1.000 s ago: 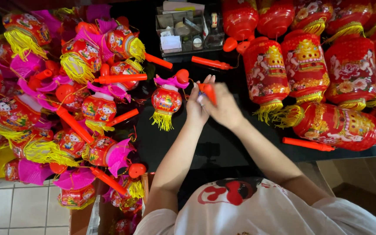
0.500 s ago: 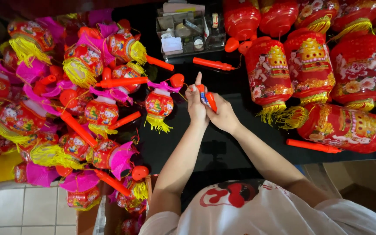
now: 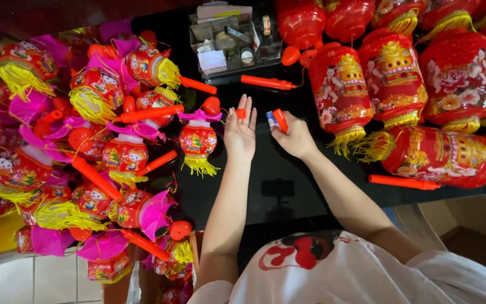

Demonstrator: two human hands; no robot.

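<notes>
My left hand (image 3: 239, 134) is raised over the black table (image 3: 288, 186) with its fingers spread, pinching a small red cap (image 3: 241, 113) at the fingertips. Just to its right, my right hand (image 3: 295, 137) grips a short red handle tube (image 3: 280, 120), with a small blue-and-white cylinder (image 3: 270, 119) against the tube's end. The two hands are a little apart. A small red lantern (image 3: 198, 141) with a pink top and yellow fringe lies on the table left of my left hand.
A heap of small red and pink lanterns (image 3: 85, 146) with red sticks fills the left. Large red lanterns (image 3: 423, 84) crowd the right. A clear box of small parts (image 3: 229, 42) stands at the back. Loose red handles (image 3: 268, 83) (image 3: 403, 182) lie on the table.
My hands have come apart: the left now holds the small red cap away from the red handle tube in my right. The small lantern lies a little farther from my hands.
</notes>
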